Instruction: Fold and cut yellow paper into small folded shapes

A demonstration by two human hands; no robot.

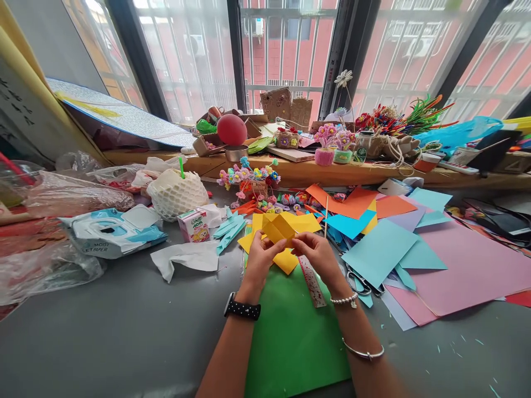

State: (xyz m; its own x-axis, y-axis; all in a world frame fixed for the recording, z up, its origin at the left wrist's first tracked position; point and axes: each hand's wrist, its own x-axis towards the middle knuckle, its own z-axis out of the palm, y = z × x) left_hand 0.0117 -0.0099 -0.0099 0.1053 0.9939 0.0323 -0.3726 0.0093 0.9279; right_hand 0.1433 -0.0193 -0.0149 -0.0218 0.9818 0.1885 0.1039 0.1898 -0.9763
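Bare forearms (227, 359) over a green mat (298, 348), both hands at one creased yellow paper (279, 226).
Left hand (260, 258) and right hand (317, 254) each pinch its near edge between thumb and fingers, raised before more yellow sheets (305, 222). One red-and-white patterned strip (312, 283) lies on the mat; scissors (360, 284) rest to its right, partly under light-blue sheets (380, 251).

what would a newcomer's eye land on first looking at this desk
Probably the folded yellow paper, held up by the left hand and the right hand near the middle of the view. Next, perhaps the round red ball above a metal tin on the ledge, or the large pink sheet at the right, partly covered by light-blue sheets.
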